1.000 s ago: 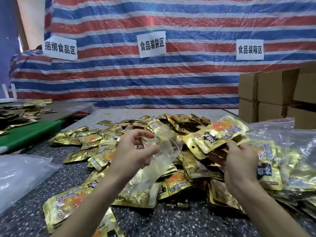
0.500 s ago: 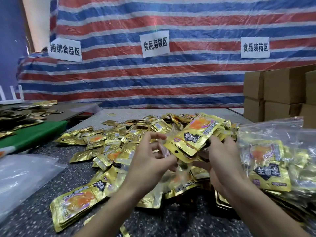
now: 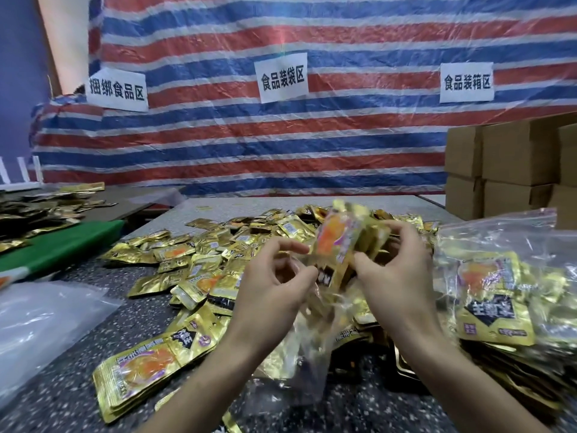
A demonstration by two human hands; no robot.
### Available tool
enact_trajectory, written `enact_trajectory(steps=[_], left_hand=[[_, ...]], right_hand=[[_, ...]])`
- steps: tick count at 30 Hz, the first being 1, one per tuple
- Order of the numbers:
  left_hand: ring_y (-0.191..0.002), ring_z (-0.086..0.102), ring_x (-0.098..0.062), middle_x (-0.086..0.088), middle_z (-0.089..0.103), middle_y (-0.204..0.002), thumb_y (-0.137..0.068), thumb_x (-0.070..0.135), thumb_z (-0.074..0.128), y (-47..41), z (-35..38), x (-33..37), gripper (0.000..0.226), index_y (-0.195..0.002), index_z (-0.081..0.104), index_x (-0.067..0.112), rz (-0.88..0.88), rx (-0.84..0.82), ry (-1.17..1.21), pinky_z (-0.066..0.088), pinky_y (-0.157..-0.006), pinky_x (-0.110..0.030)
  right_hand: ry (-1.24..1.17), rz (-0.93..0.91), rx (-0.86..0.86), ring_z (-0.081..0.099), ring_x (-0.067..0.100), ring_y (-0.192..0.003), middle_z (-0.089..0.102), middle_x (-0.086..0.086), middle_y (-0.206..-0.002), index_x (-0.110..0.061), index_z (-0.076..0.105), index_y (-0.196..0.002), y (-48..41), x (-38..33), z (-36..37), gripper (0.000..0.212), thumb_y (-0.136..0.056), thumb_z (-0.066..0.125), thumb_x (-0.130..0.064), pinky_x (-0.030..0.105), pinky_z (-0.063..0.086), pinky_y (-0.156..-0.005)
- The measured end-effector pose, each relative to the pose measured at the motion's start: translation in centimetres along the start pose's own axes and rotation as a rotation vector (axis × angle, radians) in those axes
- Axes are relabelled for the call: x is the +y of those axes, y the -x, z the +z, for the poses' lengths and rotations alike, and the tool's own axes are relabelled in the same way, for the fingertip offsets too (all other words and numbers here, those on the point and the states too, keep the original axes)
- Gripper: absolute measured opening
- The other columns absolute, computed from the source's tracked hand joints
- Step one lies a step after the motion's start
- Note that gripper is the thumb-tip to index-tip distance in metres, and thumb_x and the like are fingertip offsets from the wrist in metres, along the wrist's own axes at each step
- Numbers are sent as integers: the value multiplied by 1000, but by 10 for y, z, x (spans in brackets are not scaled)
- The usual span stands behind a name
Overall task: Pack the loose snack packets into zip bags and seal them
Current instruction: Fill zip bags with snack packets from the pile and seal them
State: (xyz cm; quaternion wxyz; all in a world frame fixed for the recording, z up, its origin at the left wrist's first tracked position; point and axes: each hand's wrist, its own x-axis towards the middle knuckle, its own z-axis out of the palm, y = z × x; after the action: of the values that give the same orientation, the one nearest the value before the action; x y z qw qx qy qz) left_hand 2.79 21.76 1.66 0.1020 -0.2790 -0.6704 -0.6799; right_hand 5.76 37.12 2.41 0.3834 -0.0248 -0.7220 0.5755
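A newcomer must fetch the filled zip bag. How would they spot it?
Find the stacked cardboard boxes at far right. In front of them lies the filled zip bag. Its gold packets sit inside clear plastic, unlike the loose pile beside it.

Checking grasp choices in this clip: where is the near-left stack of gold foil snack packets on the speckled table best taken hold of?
Probably grip the stack of gold foil snack packets across its narrow width near mid-length, coming from above and the left. It lies flat, its left long edge borders bare speckled table, and its far end abuts the loose pile.
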Motion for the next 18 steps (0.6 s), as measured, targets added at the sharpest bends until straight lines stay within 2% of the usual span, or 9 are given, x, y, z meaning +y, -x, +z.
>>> enact_trajectory(steps=[2, 5, 8, 10, 13, 16, 18], left_hand=[[-54, 58, -7, 6, 61, -60, -88, 4, 67, 0, 1, 2, 19, -97, 63, 20, 12, -10, 15, 45, -49, -19], [-56, 57, -8, 5, 59, -63, -89, 2, 65, -1, -1, 1, 21, -95, 65, 22, 33, 17, -35, 45, -50, -22], [-59, 57, -10, 4, 60, -67, -91, 1, 63, -3, -4, 2, 17, -90, 67, 17, 16, 32, -37, 47, -54, -23], [-60, 60, -11, 4, 62, -67, -93, 1, 61, -4, -5, 4, 14, -88, 69, 12, 9, 18, 13, 49, -55, -22], [-61, 62, -11, 1, 64, -67, -96, 2, 57, -7, -9, 7, 15, -93, 71, 6, 39, 26, 112, 51, -56, -21], [-64, 65, -14, -2, 67, -70, -98, 5, 53, -8, -14, 15, 18, -98, 71, 5, 62, 28, 236, 54, -62, -24], [-71, 68, -19, -8, 68, -75, -98, 10, 55, -10, -17, 20, 17, -102, 70, 4, 74, 8, 334, 56, -67, -28]], right_hand=[[22, -21, -42, 69, 3, -81, 69, -9, -95, -38, 56, -108, 3, -2, 2, 50, -80, 69, 1, 30, 61, -64], [-6, -41, -61, 72, 22, -71, 72, -7, -89, -39, 60, -109, 5, -5, 1, 57, -80, 60, 9, 50, 61, -58], [38, -80, -74, 68, 40, -74, 73, -12, -90, -42, 66, -108, 5, -7, 0, 59, -80, 59, 10, 55, 58, -55], [78, -106, -94, 69, 33, -78, 73, -14, -89, -42, 70, -108, 4, -11, 0, 53, -83, 64, 4, 51, 60, -59], [66, -149, -107, 71, 6, -83, 75, -12, -90, -36, 74, -110, -1, -20, -4, 38, -83, 76, -7, 26, 62, -71], [-29, -170, -136, 73, 2, -85, 78, -11, -90, -30, 75, -103, -9, -30, -11, 38, -80, 78, 0, 15, 57, -74], [-95, -186, -106, 74, 6, -85, 78, -10, -89, -24, 77, -99, -11, -35, -12, 35, -80, 78, 5, 15, 57, -75]])
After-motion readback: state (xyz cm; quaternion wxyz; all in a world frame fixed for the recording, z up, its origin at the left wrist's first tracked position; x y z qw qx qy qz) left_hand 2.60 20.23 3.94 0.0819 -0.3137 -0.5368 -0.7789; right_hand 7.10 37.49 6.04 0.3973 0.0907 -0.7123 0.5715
